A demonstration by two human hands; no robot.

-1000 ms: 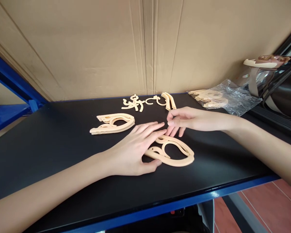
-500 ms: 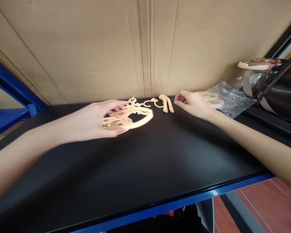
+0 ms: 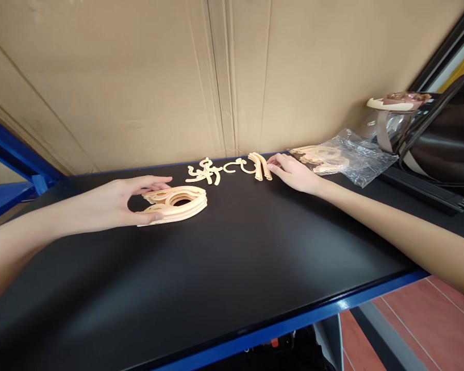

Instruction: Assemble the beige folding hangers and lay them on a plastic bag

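Note:
My left hand [image 3: 118, 205] curls round the left end of a stack of cream plastic folding hangers [image 3: 178, 202] lying flat on the black table [image 3: 232, 257], thumb under the near edge and fingers over the far edge. My right hand [image 3: 294, 172] reaches to the back of the table, its fingertips touching a small bundle of curved cream strips [image 3: 260, 166]. Beside that bundle lie a cream hook piece [image 3: 237, 166] and a cluster of small cream parts [image 3: 204, 172].
A clear plastic bag [image 3: 348, 157] with more cream hanger parts lies at the back right. A cardboard wall stands behind the table. Black framing and a dark object stand at the far right. The table's blue front edge [image 3: 294, 324] overhangs a red tiled floor.
My left hand carried the hanger from the table's middle to the left and set it on the stack there. My right hand moved back to the curved strips.

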